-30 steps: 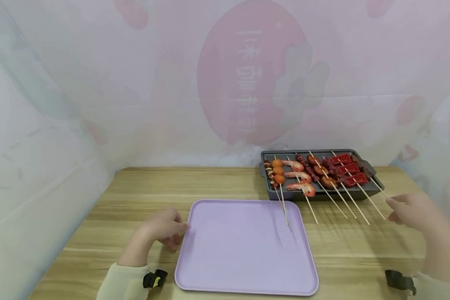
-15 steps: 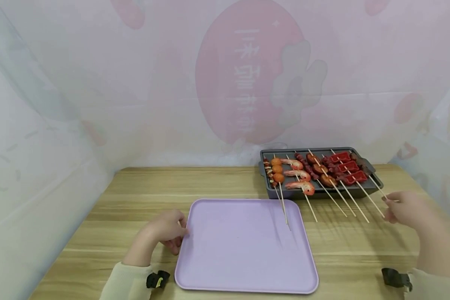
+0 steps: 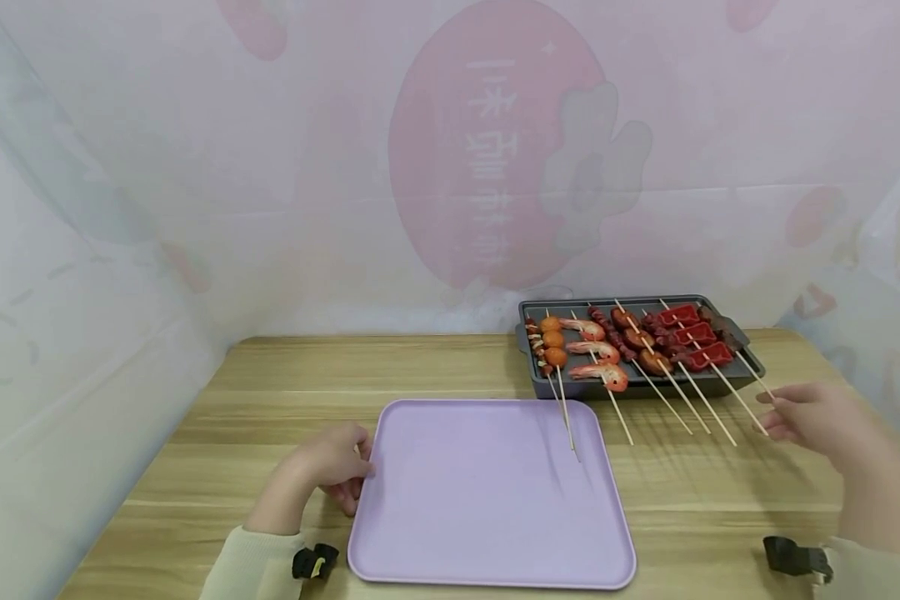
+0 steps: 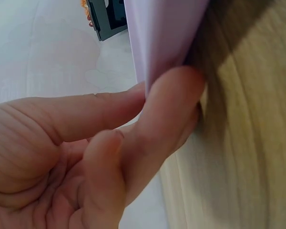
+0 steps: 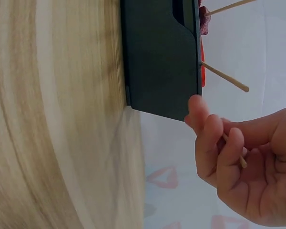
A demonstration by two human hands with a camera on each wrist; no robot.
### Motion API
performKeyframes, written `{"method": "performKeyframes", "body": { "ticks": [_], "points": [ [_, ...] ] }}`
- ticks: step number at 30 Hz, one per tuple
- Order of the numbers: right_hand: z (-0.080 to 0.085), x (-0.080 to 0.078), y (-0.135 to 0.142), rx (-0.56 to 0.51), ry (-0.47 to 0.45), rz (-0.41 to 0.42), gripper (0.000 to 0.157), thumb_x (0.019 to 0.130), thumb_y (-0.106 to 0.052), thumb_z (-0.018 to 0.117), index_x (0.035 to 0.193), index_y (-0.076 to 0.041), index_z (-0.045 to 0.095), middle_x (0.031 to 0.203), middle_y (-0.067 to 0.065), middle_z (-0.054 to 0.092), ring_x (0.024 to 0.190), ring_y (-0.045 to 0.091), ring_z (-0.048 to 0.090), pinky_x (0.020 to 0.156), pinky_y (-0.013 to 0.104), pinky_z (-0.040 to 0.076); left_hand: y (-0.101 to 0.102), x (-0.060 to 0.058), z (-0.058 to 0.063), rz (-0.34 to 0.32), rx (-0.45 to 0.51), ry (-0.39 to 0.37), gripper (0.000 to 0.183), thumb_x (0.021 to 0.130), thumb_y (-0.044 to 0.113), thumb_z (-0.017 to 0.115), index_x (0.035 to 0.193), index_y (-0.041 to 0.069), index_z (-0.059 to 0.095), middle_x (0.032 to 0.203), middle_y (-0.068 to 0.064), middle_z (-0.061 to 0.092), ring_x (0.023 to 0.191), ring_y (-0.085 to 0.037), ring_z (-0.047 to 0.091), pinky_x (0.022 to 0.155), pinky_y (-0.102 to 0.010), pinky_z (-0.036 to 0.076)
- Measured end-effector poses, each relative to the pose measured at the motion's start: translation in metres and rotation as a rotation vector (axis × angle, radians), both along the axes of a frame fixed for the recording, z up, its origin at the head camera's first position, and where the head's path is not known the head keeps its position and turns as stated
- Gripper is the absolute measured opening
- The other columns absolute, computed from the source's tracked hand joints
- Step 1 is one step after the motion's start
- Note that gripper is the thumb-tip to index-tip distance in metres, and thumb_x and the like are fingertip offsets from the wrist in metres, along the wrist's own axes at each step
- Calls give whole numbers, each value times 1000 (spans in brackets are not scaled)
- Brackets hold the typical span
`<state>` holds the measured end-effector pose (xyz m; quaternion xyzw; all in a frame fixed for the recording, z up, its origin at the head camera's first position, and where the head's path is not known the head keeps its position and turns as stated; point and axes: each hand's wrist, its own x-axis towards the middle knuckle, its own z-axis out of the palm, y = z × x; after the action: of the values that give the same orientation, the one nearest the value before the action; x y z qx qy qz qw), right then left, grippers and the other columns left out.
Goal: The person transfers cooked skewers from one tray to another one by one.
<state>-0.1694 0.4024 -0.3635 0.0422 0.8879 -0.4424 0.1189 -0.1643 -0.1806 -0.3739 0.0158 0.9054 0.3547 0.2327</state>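
Observation:
My left hand [image 3: 336, 465] pinches the left rim of a flat lilac tray [image 3: 487, 500], thumb on one face and fingers on the other in the left wrist view. At the right, my right hand [image 3: 810, 418] grips the bare stick end of the rightmost skewer, a dark brown meat skewer [image 3: 722, 327]. The stick's tip [image 5: 243, 162] pokes out between the curled fingers in the right wrist view. That skewer's meat still lies on the dark grey grill box [image 3: 528, 360].
Several other skewers lie across the grill: red trays of food [image 3: 696, 335], round brown slices [image 3: 640, 339], shrimp [image 3: 596, 353] and orange balls [image 3: 552, 340]. Their sticks overhang the front, two reaching over the tray's far right corner. A printed curtain [image 3: 307, 208] hangs behind the wooden table [image 3: 270, 375].
My right hand has moved slightly left and its fingers have closed round the stick end. My left hand has shifted a little toward me along the tray's rim.

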Motion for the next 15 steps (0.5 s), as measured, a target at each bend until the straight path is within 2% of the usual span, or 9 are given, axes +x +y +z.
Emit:
{"method": "performKeyframes", "body": {
  "ticks": [5, 7, 12, 15],
  "points": [
    [-5, 1, 6, -134, -8, -3, 42, 103, 6, 26, 128, 39, 20, 84, -10, 68, 71, 1, 65, 66, 16, 59, -2, 0, -2, -9, 18, -1, 14, 91, -5, 60, 81, 1, 53, 59, -16, 63, 42, -19, 64, 44, -31, 58],
    [-6, 0, 6, -156, -18, -9, 42, 103, 5, 26, 128, 38, 21, 83, -9, 68, 70, 1, 65, 65, 16, 58, -2, 0, -2, -14, 17, 1, 14, 91, -5, 60, 81, 1, 53, 58, -16, 63, 43, -19, 64, 44, -31, 57],
    [-5, 2, 4, -124, -25, -23, 41, 104, 2, 25, 127, 35, 30, 77, -5, 69, 64, 0, 59, 58, 13, 53, -2, 0, -2, -10, 1, 9, 14, 91, -5, 62, 80, 1, 54, 58, -15, 63, 43, -18, 64, 44, -29, 56],
    [-3, 4, 1, -72, -7, -29, 41, 104, 0, 25, 128, 34, 31, 77, -9, 67, 65, -3, 56, 58, 11, 51, -2, 1, -2, -4, -14, 10, 14, 91, -5, 63, 81, 1, 55, 60, -14, 62, 43, -18, 64, 44, -29, 56]
  ]
}}
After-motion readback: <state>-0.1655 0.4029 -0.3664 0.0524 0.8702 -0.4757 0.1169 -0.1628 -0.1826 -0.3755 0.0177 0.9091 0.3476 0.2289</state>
